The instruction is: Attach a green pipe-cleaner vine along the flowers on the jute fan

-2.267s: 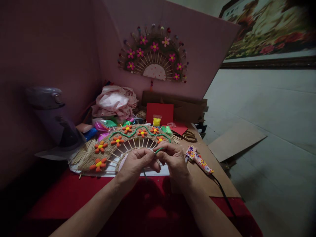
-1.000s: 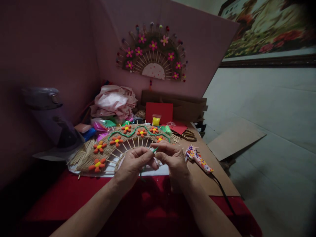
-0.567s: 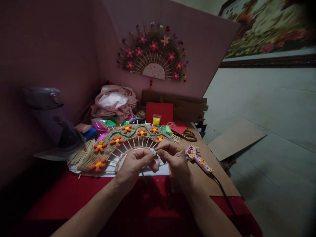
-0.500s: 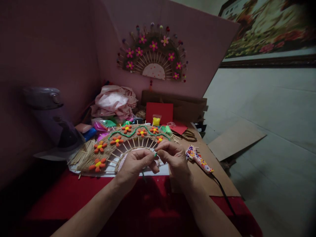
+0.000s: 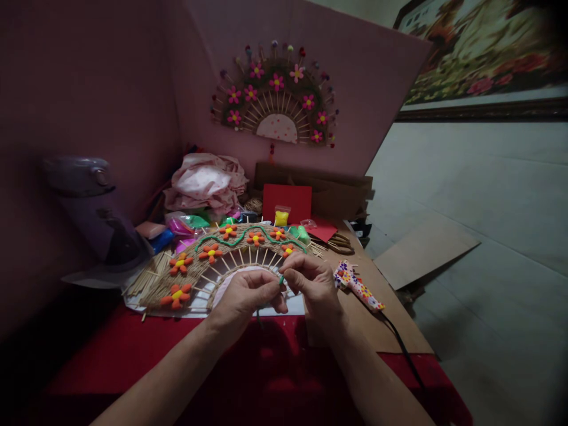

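Pinched between the fingertips of both hands is a thin strand of green clay; a loose end of it hangs below my left hand. My left hand comes in from the left with thumb and forefinger closed on the strand. Facing it, my right hand grips the same strand by thumb and fingertips. Just behind them lies a half-round fan of sticks and twine with orange clay flowers and a wavy green clay line along its upper band. My hands hide the fan's lower right part.
A glue gun with a flowered cover rests on cardboard at the right. Behind the fan are clay packets, red card and bunched cloth. A tumbler stands left. A finished-looking fan hangs above.
My fingertips have shifted slightly, and a little more green clay shows between them. Both hands keep nearly the same place, and the fan has not moved.
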Tool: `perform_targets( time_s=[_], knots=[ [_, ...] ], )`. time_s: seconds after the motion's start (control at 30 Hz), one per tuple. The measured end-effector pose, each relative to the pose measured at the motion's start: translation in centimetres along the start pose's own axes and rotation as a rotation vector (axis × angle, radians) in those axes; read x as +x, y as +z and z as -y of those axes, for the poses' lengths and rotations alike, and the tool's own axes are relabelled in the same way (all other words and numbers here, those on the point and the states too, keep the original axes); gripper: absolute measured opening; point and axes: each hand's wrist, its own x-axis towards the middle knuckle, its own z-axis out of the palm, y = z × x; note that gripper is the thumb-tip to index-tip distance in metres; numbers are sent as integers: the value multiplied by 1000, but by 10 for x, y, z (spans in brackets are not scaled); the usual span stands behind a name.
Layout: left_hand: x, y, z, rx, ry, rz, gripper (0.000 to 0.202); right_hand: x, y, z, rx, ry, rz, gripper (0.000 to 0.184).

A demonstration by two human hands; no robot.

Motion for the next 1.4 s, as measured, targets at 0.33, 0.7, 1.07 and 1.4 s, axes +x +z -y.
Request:
perform_targets(
  time_s=[0.33,0.7,1.07,1.4],
  knots=[
    [0,-1,2,11,13,16,17,0,0,0,11,-8,6,7],
    [0,-1,2,-11,29,12,15,-1,5,3,-22,-15,-17,12],
    [-1,2,2,13,48,12,22,-2,9,5,31,51,-15,18],
    [-2,4,-1,2,31,-66,23,-3,7,4,-2,8,-1,8]
  ],
)
